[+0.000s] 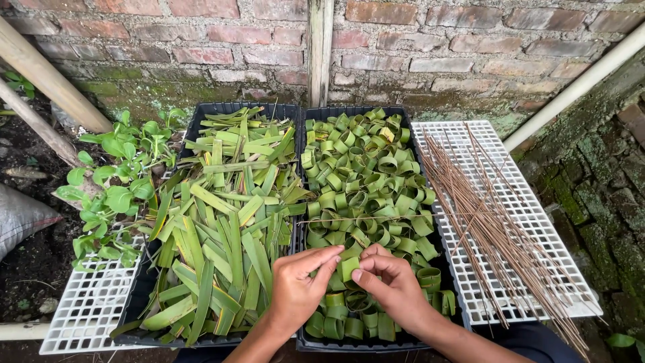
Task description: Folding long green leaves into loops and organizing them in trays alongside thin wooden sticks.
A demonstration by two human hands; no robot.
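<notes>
At the far left a leafy green plant (111, 181) spills over the corner of a white grid panel (87, 309), and just beside it a black tray (201, 117) is heaped with flat cut leaf strips (222, 228), most lying with their long axis running away from the person, a few crosswise at the back. The left hand (299, 289) comes in over the near right edge of that tray and reaches across into the next one, fingers half closed, thumb and forefinger pinching the left side of a small leaf loop (348, 267). That loop sits directly between the two hands, at the near middle of the second black tray (376, 346), touching both sets of fingertips; its band stands roughly upright, with the opening hidden by the fingers. The right hand (393, 286) meets it from the other side, fingers curled in, forefinger tip pressed to the loop's right edge, so neither hand is plainly nearer; they hold it together. Around and behind them the tray is packed with finished loops (366, 175), curled rings lying every way. Farther right, well apart from the hands, a second white grid panel (537, 222) carries a bundle of thin brown sticks (490, 222), their long axis slanting from far left to near right. A brick wall (416, 40) stands behind everything.
</notes>
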